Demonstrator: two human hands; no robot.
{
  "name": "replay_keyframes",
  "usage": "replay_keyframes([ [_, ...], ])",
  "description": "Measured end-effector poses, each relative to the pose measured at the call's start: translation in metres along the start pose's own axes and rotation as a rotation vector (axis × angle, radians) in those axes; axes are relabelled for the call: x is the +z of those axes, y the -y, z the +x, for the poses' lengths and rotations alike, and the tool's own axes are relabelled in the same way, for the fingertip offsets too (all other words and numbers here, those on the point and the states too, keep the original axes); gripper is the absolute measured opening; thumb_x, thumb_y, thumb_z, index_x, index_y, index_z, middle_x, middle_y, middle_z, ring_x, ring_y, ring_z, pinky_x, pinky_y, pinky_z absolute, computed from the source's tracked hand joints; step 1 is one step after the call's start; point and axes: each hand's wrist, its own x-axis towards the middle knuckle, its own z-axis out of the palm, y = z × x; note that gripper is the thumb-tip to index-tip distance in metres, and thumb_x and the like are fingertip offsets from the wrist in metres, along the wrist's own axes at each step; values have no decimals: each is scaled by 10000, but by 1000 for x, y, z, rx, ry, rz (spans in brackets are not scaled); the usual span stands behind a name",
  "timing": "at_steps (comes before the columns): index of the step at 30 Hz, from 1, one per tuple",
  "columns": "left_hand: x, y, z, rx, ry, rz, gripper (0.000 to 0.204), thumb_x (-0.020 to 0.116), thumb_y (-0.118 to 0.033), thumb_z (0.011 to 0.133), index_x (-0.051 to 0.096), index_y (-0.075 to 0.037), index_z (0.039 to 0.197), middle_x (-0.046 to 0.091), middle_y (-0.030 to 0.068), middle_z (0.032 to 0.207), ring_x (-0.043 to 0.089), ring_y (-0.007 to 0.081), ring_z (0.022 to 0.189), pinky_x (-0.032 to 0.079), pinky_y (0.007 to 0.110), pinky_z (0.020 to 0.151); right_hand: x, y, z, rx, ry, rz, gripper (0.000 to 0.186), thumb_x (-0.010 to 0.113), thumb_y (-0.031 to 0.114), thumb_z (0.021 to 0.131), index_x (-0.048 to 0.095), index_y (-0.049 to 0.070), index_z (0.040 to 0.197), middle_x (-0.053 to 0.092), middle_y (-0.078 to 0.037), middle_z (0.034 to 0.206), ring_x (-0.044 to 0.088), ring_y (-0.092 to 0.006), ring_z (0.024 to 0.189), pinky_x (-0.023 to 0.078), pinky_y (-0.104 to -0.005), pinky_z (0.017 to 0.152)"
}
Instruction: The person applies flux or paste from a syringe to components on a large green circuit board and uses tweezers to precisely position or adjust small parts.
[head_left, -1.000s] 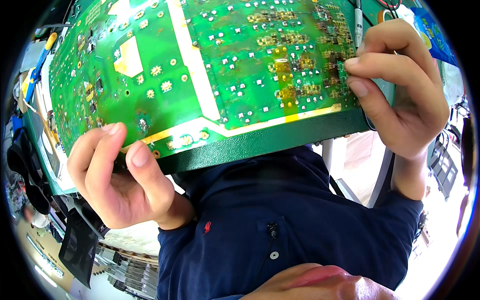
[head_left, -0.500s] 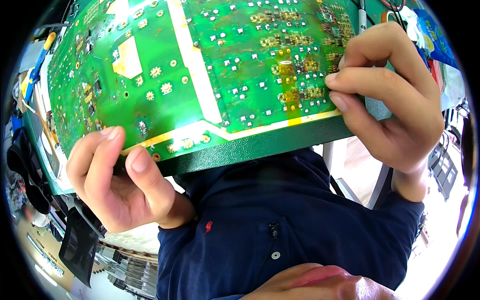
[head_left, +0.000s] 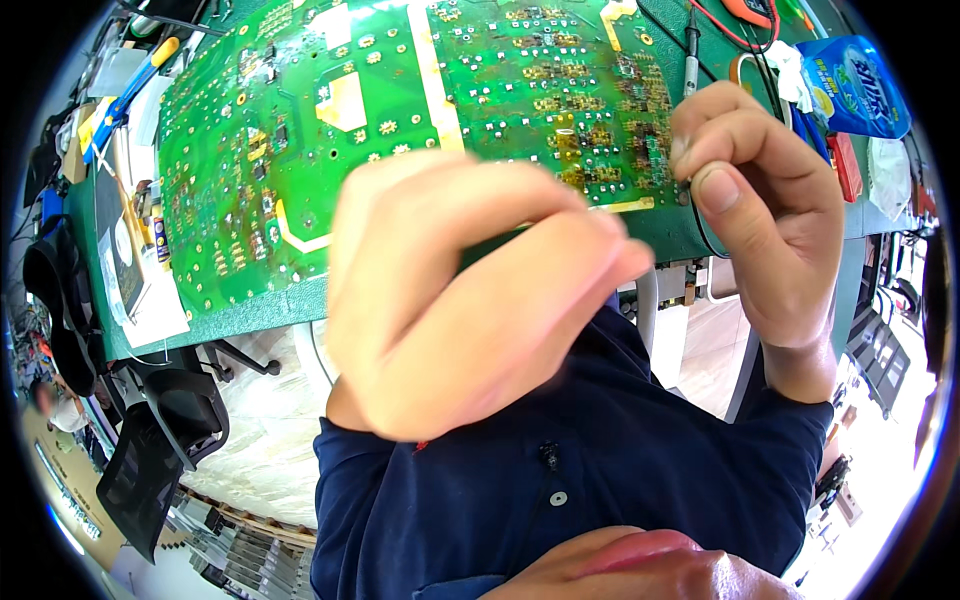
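A large green circuit board with small soldered parts lies flat over the table. My left hand is raised in front of its near edge and hides part of it. That hand is blurred, with thumb and forefinger drawn together toward the right; anything between them is hidden. At the board's right edge is my right hand, fingers curled and thumb close to them. A small dark piece shows just below its fingertips, beside a thin dark wire. What it grips cannot be made out.
On the green table, a blue-handled tool with a yellow end lies left of the board. A blue packet, a red-orange device and a pen-like probe lie right. A black chair stands at lower left.
The board has gone from tilted up in both hands to lying lower and farther away. My left hand has left its edge and moved right, toward the middle. My right hand stays near the right edge.
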Motion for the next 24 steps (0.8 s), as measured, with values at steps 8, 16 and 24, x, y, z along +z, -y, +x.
replay_keyframes([
  [8, 23, 7, -1, 76, -51, -43, 291, 799, 39, 645, 650, -12, 890, 657, 106, 811, 600, 221, 696, 465, 291, 623, 14, 12, -9, 163, -9, 285, 118, 559, 100, 880, 559, -18, 888, 527, -96, 931, 480, -153, 892, 369, -258, 798],
  [16, 25, 8, -6, 62, -52, -42, 258, 762, 55, 674, 647, 6, 900, 666, 112, 818, 609, 223, 710, 471, 292, 640, 5, 3, -8, 43, 59, 64, 89, 559, 36, 866, 578, -42, 905, 520, -101, 937, 479, -134, 862, 367, -245, 778],
  [24, 28, 10, -10, 51, -50, -26, 255, 765, 42, 677, 650, 6, 901, 670, 115, 824, 612, 227, 720, 480, 294, 660, -1, -6, -8, -121, 83, -134, 123, 604, -8, 817, 605, -51, 932, 523, -125, 939, 474, -141, 825, 365, -241, 736],
])
